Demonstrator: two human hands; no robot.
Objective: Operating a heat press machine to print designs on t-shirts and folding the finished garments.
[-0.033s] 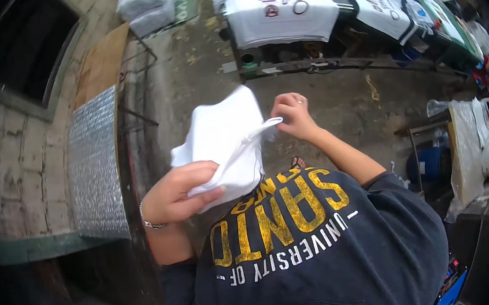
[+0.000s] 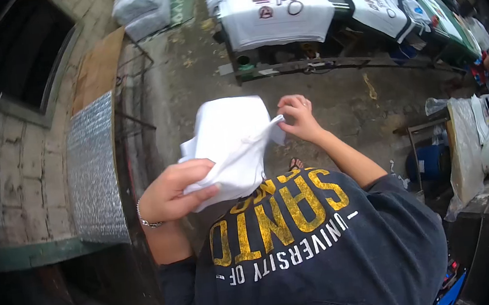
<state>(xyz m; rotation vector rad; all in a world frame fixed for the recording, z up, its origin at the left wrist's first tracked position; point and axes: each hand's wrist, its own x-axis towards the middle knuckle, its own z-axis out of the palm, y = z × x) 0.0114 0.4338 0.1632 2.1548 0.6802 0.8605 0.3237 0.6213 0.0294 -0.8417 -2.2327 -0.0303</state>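
A white folded cloth (image 2: 231,131), possibly a garment, is held up in front of my chest. Its left lower side is gripped by my left hand (image 2: 178,190), thumb in front and the fingers partly hidden by the fabric. At the cloth's right side, my right hand (image 2: 300,118) pinches a raised corner between thumb and fingertips. The upper part of the cloth stands out smooth and flat, while the side between my hands is creased. Both hands are closed on it.
A long table ahead bears printed white T-shirts (image 2: 274,9). To the left runs a bench with a silvery foil sheet (image 2: 96,168) and a brown board (image 2: 99,69). Wrapped white bundles (image 2: 140,8) stand far left. At right are a blue drum (image 2: 432,161) and a plastic-covered panel (image 2: 465,153).
The cloth's upper edge has flattened and its raised upper corner has dropped. My right hand has moved slightly right and down; my left hand has barely moved.
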